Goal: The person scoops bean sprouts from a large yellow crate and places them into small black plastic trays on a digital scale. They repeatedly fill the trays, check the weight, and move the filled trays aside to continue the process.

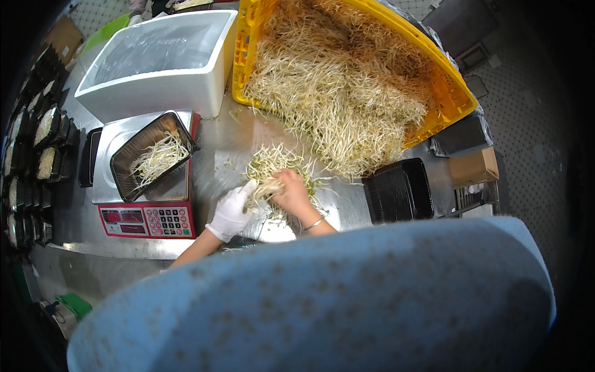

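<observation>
My left hand, in a white glove, grips one side of a bunch of bean sprouts. From the other side, my bare right hand closes its fingers on the same bunch; a bracelet circles that wrist. Behind and under both hands lies a loose heap of sprouts on the steel table. To the left, a black plastic tray rests tilted askew on a digital scale, with a small portion of sprouts inside it. My palms and the lower part of the bunch are hidden.
A yellow crate lies tipped, sprouts spilling onto the table. At the back left stands a white foam box. Empty black trays sit right of my hands. Filled trays are stacked far left. Another person's gloved hand shows at the top.
</observation>
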`<state>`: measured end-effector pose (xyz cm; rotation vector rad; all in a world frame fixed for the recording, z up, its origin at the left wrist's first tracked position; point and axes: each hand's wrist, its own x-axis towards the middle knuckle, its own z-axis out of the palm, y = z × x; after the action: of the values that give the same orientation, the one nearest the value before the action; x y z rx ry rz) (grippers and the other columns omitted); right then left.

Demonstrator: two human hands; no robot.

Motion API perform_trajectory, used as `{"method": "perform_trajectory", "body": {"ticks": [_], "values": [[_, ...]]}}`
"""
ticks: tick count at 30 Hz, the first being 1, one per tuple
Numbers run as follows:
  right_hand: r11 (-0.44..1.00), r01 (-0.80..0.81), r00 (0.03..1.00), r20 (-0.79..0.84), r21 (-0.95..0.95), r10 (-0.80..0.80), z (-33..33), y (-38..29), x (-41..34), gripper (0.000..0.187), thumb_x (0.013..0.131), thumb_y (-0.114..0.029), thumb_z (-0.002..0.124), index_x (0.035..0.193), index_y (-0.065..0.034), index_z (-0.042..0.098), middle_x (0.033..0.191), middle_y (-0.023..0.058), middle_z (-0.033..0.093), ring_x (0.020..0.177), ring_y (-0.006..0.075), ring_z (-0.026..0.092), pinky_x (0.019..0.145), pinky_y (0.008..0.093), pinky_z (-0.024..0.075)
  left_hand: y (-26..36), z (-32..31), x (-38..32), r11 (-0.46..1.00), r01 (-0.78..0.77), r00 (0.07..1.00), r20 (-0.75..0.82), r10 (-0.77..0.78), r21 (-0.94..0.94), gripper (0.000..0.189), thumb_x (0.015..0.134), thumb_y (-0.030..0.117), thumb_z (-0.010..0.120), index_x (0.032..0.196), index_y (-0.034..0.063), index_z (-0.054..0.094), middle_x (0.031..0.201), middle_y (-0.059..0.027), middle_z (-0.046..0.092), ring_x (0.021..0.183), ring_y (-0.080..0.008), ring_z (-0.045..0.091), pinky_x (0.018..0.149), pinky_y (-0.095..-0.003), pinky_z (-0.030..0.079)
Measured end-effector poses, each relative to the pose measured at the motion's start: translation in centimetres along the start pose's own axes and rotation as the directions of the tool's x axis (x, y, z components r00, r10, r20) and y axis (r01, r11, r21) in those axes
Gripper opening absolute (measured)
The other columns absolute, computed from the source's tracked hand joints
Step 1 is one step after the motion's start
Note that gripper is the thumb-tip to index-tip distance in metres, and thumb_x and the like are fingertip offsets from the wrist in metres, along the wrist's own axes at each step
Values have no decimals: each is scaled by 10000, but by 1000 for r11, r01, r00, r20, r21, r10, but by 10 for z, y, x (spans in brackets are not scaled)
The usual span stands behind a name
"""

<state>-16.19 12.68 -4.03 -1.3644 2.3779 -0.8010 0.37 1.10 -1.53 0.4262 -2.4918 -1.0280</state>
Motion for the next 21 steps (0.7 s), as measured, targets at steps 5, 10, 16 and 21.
{"method": "perform_trajectory", "body": {"ticks": [5,10,16,21], "values": [[330,-155,976,93,931,196,-72,16,3,378,661,87,591,1020,-19,536,893,48,625,839,148,602,740,289,509,-44,18,21,953,134,969,-167,-183,-271,404,792,94,608,1179,48,502,1146,-141,552,996,-285,558,863,-356,447],[353,143,971,-199,925,128,-188,28,-32,533,615,-191,791,1065,-59,537,1017,64,581,940,179,562,788,289,482,-47,46,105,961,185,981,-86,-171,204,675,763,342,668,1297,42,384,1280,-204,454,1205,-340,416,1021,-393,309],[720,86,831,-448,689,329,-290,110,-101,674,637,-255,793,1180,-27,467,1116,108,566,974,204,570,838,342,477,-17,64,116,979,85,944,299,-138,184,566,742,294,677,1249,137,480,1077,-154,587,1029,-313,537,908,-399,409],[766,-470,867,-392,-438,308,-272,88,-102,667,651,-230,757,1235,-69,478,1308,150,445,1190,371,395,978,422,346,8,33,53,985,-162,984,65,166,-61,292,763,104,596,1052,112,635,958,-107,636,897,-273,589,811,-355,461]]}}
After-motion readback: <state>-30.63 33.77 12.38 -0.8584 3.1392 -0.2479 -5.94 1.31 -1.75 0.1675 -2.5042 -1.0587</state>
